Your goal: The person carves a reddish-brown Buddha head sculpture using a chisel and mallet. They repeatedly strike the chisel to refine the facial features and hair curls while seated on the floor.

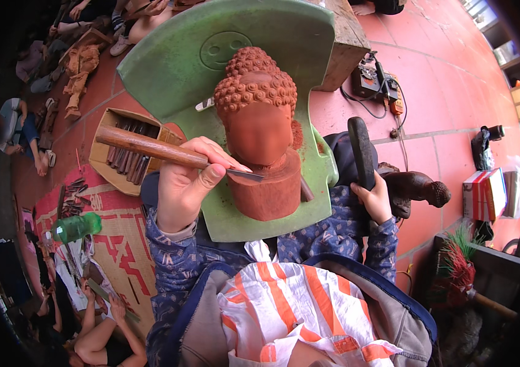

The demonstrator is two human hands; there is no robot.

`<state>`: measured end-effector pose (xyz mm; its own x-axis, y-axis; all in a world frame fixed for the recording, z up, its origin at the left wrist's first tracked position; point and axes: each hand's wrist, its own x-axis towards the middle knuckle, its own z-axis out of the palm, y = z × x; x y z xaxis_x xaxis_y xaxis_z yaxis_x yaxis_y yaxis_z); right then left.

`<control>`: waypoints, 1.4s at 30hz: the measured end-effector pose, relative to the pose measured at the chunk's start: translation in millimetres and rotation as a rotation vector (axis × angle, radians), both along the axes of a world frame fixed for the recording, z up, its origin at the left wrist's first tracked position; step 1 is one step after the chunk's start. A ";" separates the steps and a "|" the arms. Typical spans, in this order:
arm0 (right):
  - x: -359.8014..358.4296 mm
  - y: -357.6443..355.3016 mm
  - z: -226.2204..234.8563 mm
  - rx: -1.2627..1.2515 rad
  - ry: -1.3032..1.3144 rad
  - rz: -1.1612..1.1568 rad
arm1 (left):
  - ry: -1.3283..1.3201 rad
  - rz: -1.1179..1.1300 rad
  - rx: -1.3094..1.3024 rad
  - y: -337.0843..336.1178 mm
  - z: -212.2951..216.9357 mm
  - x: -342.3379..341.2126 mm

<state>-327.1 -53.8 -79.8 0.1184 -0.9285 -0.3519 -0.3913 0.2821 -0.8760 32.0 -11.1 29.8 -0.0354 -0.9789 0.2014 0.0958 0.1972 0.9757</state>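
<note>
A reddish wooden carved head (pixel 258 125) with curled hair and an unfinished face stands on a round base, resting on a green plastic chair seat (pixel 192 55) laid before me. My left hand (pixel 183 183) grips a wooden-handled chisel (pixel 150 147), its metal blade touching the carving below the chin. My right hand (pixel 373 199) holds a dark mallet (pixel 361 150) upright, to the right of the carving and apart from it.
A cardboard box of chisels (pixel 125 153) lies left, with loose tools and a green bottle (pixel 76 227) on a mat. A dark carved figure (pixel 416 186) sits right, power gear (pixel 373 82) behind. Other people sit at left and lower left.
</note>
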 end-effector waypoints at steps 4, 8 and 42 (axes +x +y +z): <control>1.3 -3.4 1.1 0.033 -0.018 0.004 | -0.002 0.327 0.066 24.8 -7.4 27.3; 0.8 -7.2 0.3 0.064 -0.003 0.019 | -0.058 0.608 0.113 48.1 -18.3 53.4; 6.9 -10.8 1.8 0.051 0.051 0.012 | -0.219 0.485 -0.140 15.7 8.7 5.9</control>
<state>-320.2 -64.7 -78.0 0.1106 -0.9079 -0.4043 -0.4386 0.3204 -0.8396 37.9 4.6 38.5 0.3572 -0.8578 0.3695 -0.2412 0.2975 0.9238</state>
